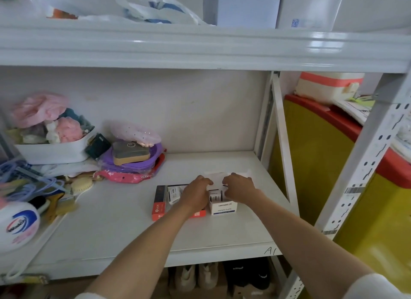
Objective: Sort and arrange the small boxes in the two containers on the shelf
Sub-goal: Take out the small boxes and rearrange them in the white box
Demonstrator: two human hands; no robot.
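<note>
Both hands [196, 193] [239, 187] palm-down over small boxes [223, 206] (each grip's hold indiscernible).

I see a shallow red-and-black cardboard tray [159, 204] on the white shelf, holding a small white box [174, 194] lying tilted. At its three o'clock, touching, a white "PAPER CLIPS" box [223, 208] sits upright, another small white box [215, 195] atop it.

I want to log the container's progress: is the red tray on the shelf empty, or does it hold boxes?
Not empty. The red tray holds at least one small white box; the left hand hides the rest.
</note>
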